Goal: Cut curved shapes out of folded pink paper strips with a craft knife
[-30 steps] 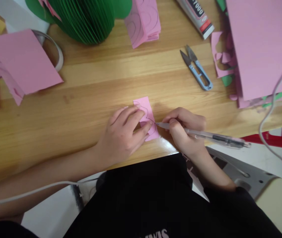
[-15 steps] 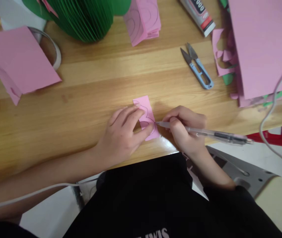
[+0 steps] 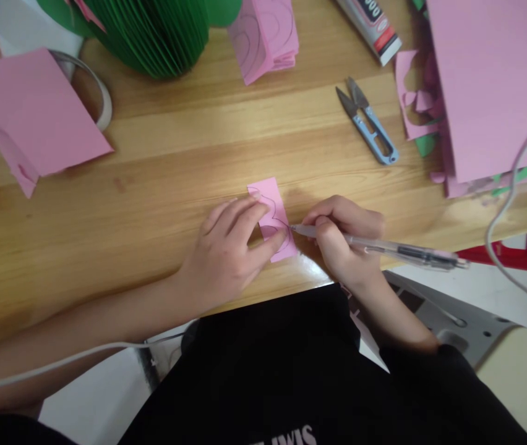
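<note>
A small pink paper piece (image 3: pixel 278 213) with curved pen lines lies on the table before me. My left hand (image 3: pixel 233 238) holds it down, thumb and fingertips on its left and lower parts, covering some of the lines. In my right hand (image 3: pixel 344 235) a clear-barrelled pen (image 3: pixel 398 248) is gripped between thumb and fingers. The pen's tip is at the right edge of the paper, by the end of a curved line. Whether the tip touches the paper I cannot tell.
Blue thread snips (image 3: pixel 370 127) lie open beyond my right hand, near a glue tube (image 3: pixel 372 31). Pink sheets (image 3: pixel 495 93) and scraps are at right. Folded pink paper (image 3: pixel 266 40) and a green honeycomb paper shape (image 3: pixel 152 34) stand behind. A tape roll (image 3: pixel 103 102) is at left.
Almost nothing differs. The pen's back end has shifted very slightly left, and the whole view has moved a little. My left hand stays on the paper.
</note>
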A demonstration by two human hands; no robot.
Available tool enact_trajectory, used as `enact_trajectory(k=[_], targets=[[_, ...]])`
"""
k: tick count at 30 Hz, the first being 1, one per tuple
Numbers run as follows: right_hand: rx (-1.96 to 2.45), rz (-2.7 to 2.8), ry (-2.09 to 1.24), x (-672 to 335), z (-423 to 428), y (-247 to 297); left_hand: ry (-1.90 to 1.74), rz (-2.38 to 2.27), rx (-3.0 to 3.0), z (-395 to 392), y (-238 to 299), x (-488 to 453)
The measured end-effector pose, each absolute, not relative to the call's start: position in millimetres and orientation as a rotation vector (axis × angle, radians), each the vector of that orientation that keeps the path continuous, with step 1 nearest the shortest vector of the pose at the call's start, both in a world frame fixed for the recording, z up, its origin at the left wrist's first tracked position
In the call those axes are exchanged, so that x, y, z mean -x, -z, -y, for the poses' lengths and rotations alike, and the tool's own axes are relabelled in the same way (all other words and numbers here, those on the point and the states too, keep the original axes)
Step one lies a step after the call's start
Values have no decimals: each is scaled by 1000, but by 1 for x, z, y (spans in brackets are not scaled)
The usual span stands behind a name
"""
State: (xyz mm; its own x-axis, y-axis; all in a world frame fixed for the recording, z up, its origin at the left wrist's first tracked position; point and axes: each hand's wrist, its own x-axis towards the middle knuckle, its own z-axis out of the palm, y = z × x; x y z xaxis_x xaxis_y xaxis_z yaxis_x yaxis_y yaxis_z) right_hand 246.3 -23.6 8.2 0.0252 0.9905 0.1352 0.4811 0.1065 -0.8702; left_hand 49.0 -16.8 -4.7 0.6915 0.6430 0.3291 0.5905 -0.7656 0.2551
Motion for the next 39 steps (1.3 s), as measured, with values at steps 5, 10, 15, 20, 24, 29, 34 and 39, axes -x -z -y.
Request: enact_trajectory(k=[5, 10, 15, 20, 24, 29, 34, 39], targets=[[1480, 1599, -794, -248, 25, -9, -591, -1015, -2775, 17, 4, -49], [1482, 1600, -783, -249, 27, -8, -594, -1016, -2763, 17, 4, -49], [1474, 1605, -799, -249, 28, -8, -595, -1018, -2789, 17, 4, -50], [1456, 1612, -790, -248, 29, -10, -606, -1007, -2780, 16, 3, -50], [1470, 1595, -810, -249, 30, -8, -619, -1022, -2781, 17, 4, -50], [1455, 1578, -806, -251, 31, -4, -635, -1059, -2793, 18, 6, -51], [1470, 1562, -798, -250, 31, -4, -621, -1108, -2719, 20, 8, -52], [1460, 1555, -799, -249, 32, -4, -614, -1061, -2761, 19, 7, -51]])
